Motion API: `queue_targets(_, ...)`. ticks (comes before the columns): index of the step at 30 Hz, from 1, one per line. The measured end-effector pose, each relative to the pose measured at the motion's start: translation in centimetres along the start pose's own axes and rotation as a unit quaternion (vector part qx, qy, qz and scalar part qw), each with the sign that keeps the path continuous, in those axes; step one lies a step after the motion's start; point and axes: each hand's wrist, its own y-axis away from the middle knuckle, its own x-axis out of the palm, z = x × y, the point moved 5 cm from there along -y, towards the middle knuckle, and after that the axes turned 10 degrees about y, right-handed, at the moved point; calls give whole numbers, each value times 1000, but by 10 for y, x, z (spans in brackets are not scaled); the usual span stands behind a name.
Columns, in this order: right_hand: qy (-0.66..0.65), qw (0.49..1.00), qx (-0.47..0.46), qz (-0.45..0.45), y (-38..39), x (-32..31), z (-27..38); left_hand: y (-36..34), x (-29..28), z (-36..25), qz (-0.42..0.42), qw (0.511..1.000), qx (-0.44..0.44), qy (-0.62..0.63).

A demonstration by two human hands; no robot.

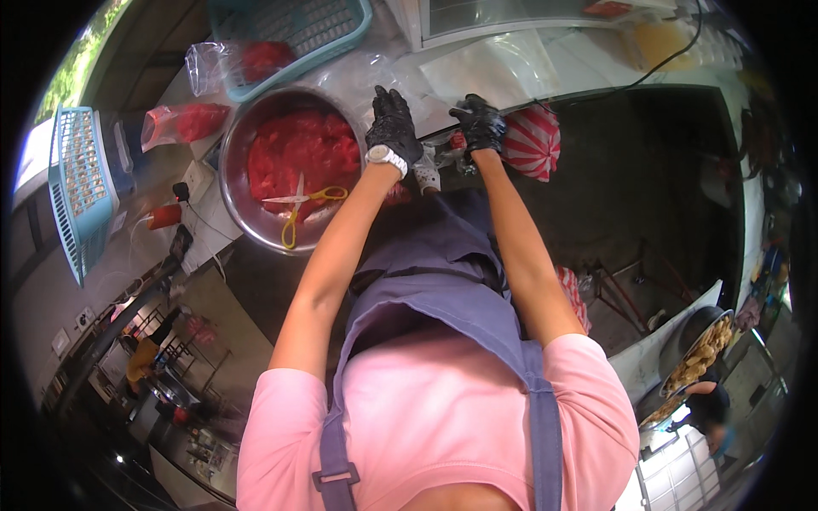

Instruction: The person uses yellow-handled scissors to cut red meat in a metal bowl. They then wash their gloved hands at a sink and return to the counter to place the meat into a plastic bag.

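Observation:
My left hand (393,128), in a black glove with a white watch at the wrist, is held flat with its fingers stretched out, beside the rim of a large metal bowl (230,187). Red, wet-looking pieces (298,153) fill the bowl, perhaps raw meat. Spread scissors (298,199) with yellow handles lie on top of them. My right hand (480,124), also black-gloved, has its fingers curled at the table edge. What it grips, if anything, is hidden. Just below it is crumpled clear plastic (446,153) with a bit of red; a red-and-white striped bag (535,143) is beside it.
Clear plastic bags (490,68) lie flat on the table. A blue basket (298,64), a bag of red contents (186,123) and another blue basket (81,187) are to the left. At the right are trays of brown food (700,356) and another person (709,404).

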Motion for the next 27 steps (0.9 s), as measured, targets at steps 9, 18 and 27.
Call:
queue_targets(9, -207, 977, 11, -49, -9, -19, -45, 49, -48, -47, -82, 978, 128, 145)
queue_targets(18, -78, 964, -185, -175, 65, -188, -6, 65, -134, -107, -185, 914, 341, 114)
queue_targets(27, -149, 979, -121, -71, 124, -252, 19, 78, -121, -114, -90, 829, 474, 283)
